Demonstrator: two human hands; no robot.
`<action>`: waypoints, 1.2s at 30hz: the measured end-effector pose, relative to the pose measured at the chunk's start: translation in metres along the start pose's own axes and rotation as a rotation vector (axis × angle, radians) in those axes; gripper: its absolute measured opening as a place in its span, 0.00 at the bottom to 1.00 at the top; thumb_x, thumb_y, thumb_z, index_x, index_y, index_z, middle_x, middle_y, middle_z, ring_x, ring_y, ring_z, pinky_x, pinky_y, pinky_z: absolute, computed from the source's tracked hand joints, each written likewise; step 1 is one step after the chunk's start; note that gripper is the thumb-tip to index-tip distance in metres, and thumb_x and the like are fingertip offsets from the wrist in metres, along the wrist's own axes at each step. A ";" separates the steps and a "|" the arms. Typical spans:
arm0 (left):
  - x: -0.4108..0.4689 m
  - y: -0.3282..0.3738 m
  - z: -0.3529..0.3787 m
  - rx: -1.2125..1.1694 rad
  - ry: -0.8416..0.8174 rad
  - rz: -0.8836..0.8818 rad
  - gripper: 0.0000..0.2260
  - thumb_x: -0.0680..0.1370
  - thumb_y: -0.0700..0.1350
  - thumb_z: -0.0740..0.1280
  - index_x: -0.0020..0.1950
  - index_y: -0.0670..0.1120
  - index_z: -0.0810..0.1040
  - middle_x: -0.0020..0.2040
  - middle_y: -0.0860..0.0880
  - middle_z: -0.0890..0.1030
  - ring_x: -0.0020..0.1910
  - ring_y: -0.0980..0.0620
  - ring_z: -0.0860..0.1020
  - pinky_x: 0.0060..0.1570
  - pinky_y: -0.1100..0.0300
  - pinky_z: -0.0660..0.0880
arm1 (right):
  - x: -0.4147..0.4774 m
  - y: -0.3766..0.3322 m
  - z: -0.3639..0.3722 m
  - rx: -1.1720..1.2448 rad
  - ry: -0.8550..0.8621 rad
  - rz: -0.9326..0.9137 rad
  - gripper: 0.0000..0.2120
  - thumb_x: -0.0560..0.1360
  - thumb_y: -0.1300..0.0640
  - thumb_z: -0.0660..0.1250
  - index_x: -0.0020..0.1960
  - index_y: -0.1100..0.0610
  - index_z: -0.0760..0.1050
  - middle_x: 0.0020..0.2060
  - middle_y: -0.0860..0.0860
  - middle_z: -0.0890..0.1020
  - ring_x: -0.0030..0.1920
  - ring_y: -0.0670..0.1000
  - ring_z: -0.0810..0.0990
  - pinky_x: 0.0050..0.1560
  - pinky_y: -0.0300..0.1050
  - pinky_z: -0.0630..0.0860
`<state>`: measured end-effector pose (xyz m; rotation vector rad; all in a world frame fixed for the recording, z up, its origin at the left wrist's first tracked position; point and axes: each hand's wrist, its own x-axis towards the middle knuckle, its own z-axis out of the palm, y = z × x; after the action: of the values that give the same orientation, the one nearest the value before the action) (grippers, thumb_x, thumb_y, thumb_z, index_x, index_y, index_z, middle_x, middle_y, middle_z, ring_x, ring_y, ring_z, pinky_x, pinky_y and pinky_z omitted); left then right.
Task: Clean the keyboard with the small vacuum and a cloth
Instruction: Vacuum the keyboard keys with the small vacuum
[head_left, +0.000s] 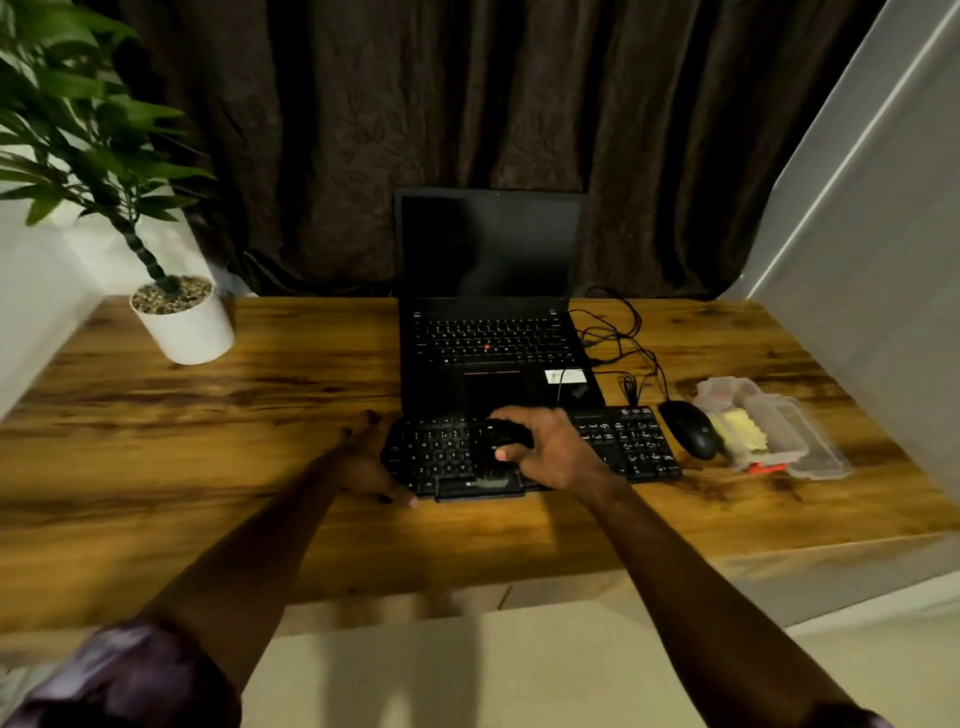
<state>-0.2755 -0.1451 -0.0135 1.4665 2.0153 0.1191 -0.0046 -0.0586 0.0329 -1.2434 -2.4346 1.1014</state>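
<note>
The keyboard (623, 447) lies with its long axis running left to right across the worktop (208, 415), close in front of an open laptop (488, 338) and parallel to the laptop's front edge. The small vacuum (506, 439), black and stubby, sits on the middle of the keys. Its long axis seems to run from far to near, with a bristled end pointing down at the nearest key row, though blur softens the detail. The right hand (558, 449) comes in from the near right on an outstretched arm and wraps its fingers over the top of the vacuum, thumb on the near side, gripping it. The left hand (366, 460) reaches forward to the keyboard's left end with its fingers straight and spread, touching that end and holding nothing. A black mouse (691, 428) lies just right of the keyboard, and its cable (623, 343) loops beside the laptop. Beyond the mouse is a clear plastic box (800, 441) with something pale yellow (743, 428) inside. The worktop is dark-grained wood, with a potted plant (187, 325) at its far left corner and a brown curtain (467, 104) behind.
</note>
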 end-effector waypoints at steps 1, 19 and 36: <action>-0.001 0.000 -0.001 0.008 -0.002 -0.005 0.63 0.53 0.62 0.83 0.79 0.61 0.47 0.77 0.46 0.51 0.76 0.35 0.50 0.72 0.34 0.58 | -0.002 0.007 -0.006 0.005 0.011 0.018 0.26 0.74 0.56 0.73 0.68 0.41 0.71 0.69 0.51 0.73 0.68 0.52 0.73 0.64 0.56 0.77; 0.001 -0.001 0.001 -0.008 -0.015 -0.024 0.64 0.52 0.61 0.83 0.79 0.61 0.48 0.78 0.47 0.48 0.76 0.35 0.49 0.72 0.35 0.58 | -0.015 0.035 -0.024 0.010 0.070 0.064 0.27 0.72 0.50 0.73 0.62 0.25 0.68 0.64 0.53 0.74 0.61 0.53 0.76 0.62 0.58 0.77; 0.000 -0.003 0.000 -0.026 -0.030 -0.010 0.64 0.51 0.64 0.82 0.78 0.63 0.47 0.78 0.47 0.49 0.76 0.35 0.49 0.72 0.35 0.58 | -0.024 0.039 -0.034 -0.036 0.078 0.018 0.28 0.74 0.57 0.72 0.64 0.30 0.70 0.60 0.52 0.76 0.56 0.50 0.79 0.52 0.48 0.83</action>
<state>-0.2780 -0.1465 -0.0151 1.4338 1.9896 0.1176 0.0509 -0.0445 0.0330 -1.2962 -2.4000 0.9984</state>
